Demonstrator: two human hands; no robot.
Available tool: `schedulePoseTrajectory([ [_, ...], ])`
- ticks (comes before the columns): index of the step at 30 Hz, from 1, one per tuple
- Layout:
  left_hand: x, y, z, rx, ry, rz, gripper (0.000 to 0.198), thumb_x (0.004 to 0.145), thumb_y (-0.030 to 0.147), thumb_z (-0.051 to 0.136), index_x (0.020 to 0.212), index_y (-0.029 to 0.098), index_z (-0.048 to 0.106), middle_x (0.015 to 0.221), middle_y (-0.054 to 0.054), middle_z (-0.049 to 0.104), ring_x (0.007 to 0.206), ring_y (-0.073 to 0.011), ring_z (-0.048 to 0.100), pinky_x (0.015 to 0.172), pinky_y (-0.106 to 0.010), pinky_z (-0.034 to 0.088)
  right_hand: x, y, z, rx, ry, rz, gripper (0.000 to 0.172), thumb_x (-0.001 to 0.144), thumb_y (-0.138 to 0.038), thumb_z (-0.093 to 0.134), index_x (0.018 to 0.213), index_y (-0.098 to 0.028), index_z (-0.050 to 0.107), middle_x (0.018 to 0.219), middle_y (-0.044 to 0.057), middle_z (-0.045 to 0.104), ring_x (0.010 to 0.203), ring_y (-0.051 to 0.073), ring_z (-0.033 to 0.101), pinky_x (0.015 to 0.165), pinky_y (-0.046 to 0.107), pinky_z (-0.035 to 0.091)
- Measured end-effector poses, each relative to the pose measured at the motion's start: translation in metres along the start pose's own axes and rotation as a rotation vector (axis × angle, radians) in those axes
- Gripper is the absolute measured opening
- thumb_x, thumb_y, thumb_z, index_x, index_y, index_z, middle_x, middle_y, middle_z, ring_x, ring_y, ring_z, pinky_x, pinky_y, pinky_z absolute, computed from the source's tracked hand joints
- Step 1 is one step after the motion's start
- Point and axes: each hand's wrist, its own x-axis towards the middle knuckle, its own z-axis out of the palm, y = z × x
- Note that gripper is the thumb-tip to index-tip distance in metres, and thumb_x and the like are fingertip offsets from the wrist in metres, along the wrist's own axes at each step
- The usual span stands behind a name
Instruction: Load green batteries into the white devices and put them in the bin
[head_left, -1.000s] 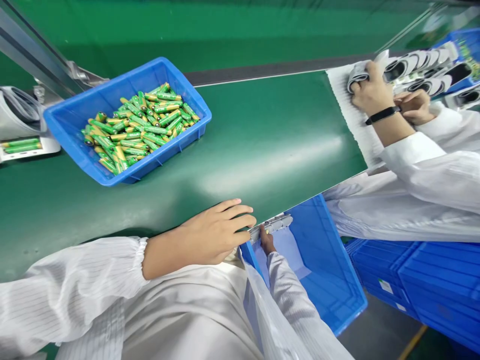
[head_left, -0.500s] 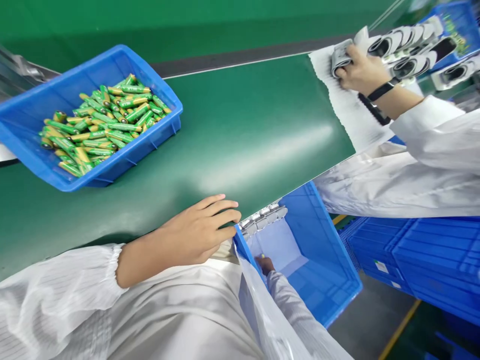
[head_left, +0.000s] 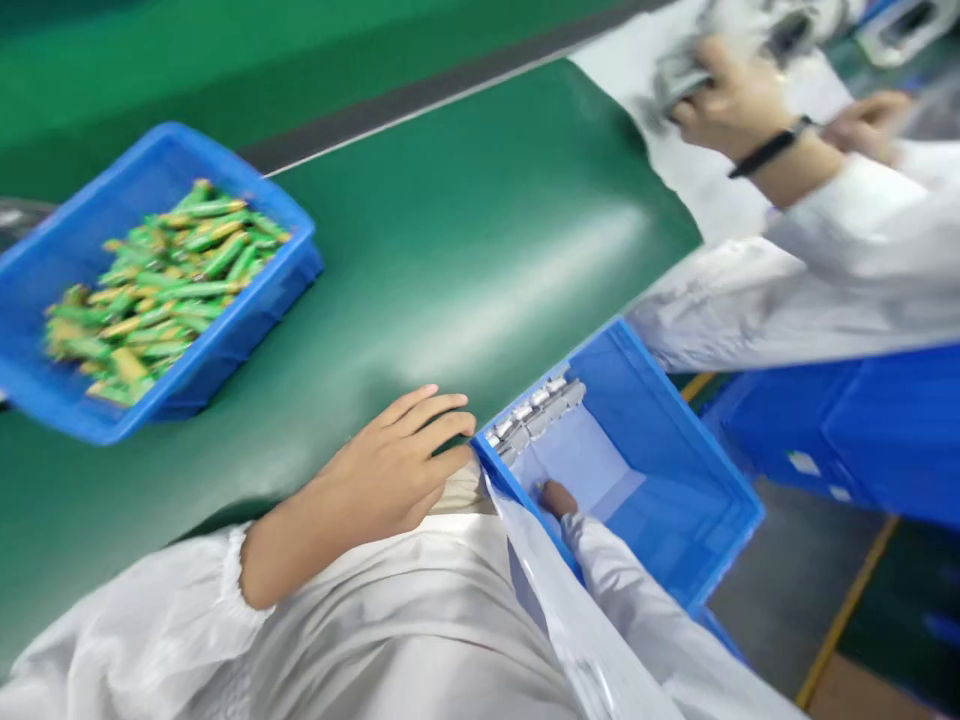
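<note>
My left hand (head_left: 397, 465) lies at the front edge of the green work surface (head_left: 420, 290), fingers stretched out and apart, holding nothing. Down inside a blue bin (head_left: 697, 500), my right hand (head_left: 556, 497) is curled, its fingers mostly hidden. A tiny yellow-green spot shows at its tip, too small to name. Just beyond that hand, a row of white-and-grey pieces (head_left: 536, 415) lines the bin wall nearest the table. A pale sheet (head_left: 585, 450) covers part of the bin floor.
A blue tray (head_left: 259, 345) heaped with green-and-gold batteries (head_left: 172, 285) stands at the left. At the upper right, a co-worker's hand (head_left: 731, 100) with a black wristband grips a blurred grey item over white padding (head_left: 675, 160). Stacked blue crates (head_left: 885, 430) stand at the right.
The view has turned, so the battery tray appears lower and further left. My left hand stays at the table edge; my right hand remains in the bin. Another co-worker's hand now shows at right.
</note>
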Motion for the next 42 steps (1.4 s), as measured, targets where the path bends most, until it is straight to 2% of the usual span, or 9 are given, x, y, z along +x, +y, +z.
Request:
schedulePoseTrajectory([
  [4,0.005,-0.006,-0.005,0.000,-0.011,0.002,0.026,0.097,0.011,0.056,0.118,0.018,0.070,0.128,-0.010,0.069,0.141,-0.0328,0.055,0.128,-0.058,0.040,0.019,-0.027,0.027,0.225,-0.092,0.008,0.034,0.103,-0.042,0.071,0.120,-0.012,0.070,0.116,0.006,0.071,0.101,0.022,0.071,0.086,0.037,0.064],
  [8,0.010,-0.007,-0.009,-0.004,-0.009,-0.010,0.028,0.100,0.011,0.053,0.119,0.022,0.069,0.128,-0.009,0.068,0.143,-0.0318,0.053,0.127,-0.059,0.039,0.034,-0.057,0.040,0.474,-0.077,-0.060,0.032,0.104,-0.042,0.071,0.118,-0.013,0.070,0.113,0.005,0.071,0.096,0.019,0.070,0.083,0.035,0.063],
  [12,0.007,-0.012,-0.010,0.031,0.003,-0.026,0.027,0.102,0.012,0.053,0.120,0.024,0.070,0.128,-0.008,0.069,0.146,-0.0290,0.052,0.128,-0.057,0.038,0.042,-0.059,0.046,0.592,-0.039,-0.083,0.032,0.104,-0.042,0.071,0.116,-0.013,0.070,0.112,0.005,0.071,0.096,0.019,0.070,0.085,0.035,0.063],
  [17,0.005,-0.031,-0.011,0.167,-0.083,0.122,0.033,0.097,0.012,0.062,0.126,0.026,0.070,0.132,-0.009,0.067,0.145,-0.0313,0.053,0.126,-0.058,0.044,0.050,-0.047,0.056,0.561,-0.040,-0.049,0.030,0.104,-0.042,0.071,0.114,-0.014,0.070,0.110,0.006,0.071,0.096,0.018,0.070,0.088,0.037,0.062],
  [25,0.002,-0.035,-0.012,0.210,-0.097,0.128,0.036,0.095,0.011,0.062,0.126,0.027,0.069,0.133,-0.010,0.066,0.147,-0.0325,0.053,0.126,-0.059,0.046,0.055,-0.047,0.076,0.463,-0.083,-0.108,0.031,0.104,-0.044,0.070,0.114,-0.014,0.070,0.113,0.007,0.072,0.102,0.019,0.070,0.094,0.040,0.061],
  [34,0.003,-0.035,-0.014,0.224,-0.117,0.138,0.038,0.095,0.009,0.061,0.128,0.026,0.068,0.134,-0.010,0.065,0.149,-0.0330,0.050,0.124,-0.060,0.045,0.053,-0.036,0.073,0.402,-0.131,-0.153,0.031,0.104,-0.042,0.071,0.117,-0.014,0.069,0.115,0.007,0.070,0.101,0.020,0.069,0.092,0.040,0.061],
  [38,0.004,-0.031,-0.015,0.209,-0.115,0.116,0.036,0.096,0.010,0.060,0.127,0.026,0.069,0.134,-0.010,0.065,0.147,-0.0324,0.052,0.123,-0.059,0.047,0.051,-0.032,0.062,0.325,-0.175,-0.140,0.029,0.104,-0.041,0.071,0.116,-0.014,0.070,0.113,0.007,0.072,0.100,0.019,0.070,0.092,0.040,0.062],
  [42,0.004,-0.030,-0.014,0.191,-0.109,0.103,0.035,0.097,0.011,0.060,0.127,0.026,0.068,0.134,-0.010,0.065,0.148,-0.0316,0.050,0.125,-0.059,0.045,0.056,-0.041,0.049,0.294,-0.149,-0.136,0.030,0.104,-0.041,0.071,0.114,-0.014,0.071,0.114,0.007,0.073,0.103,0.020,0.071,0.094,0.040,0.062],
])
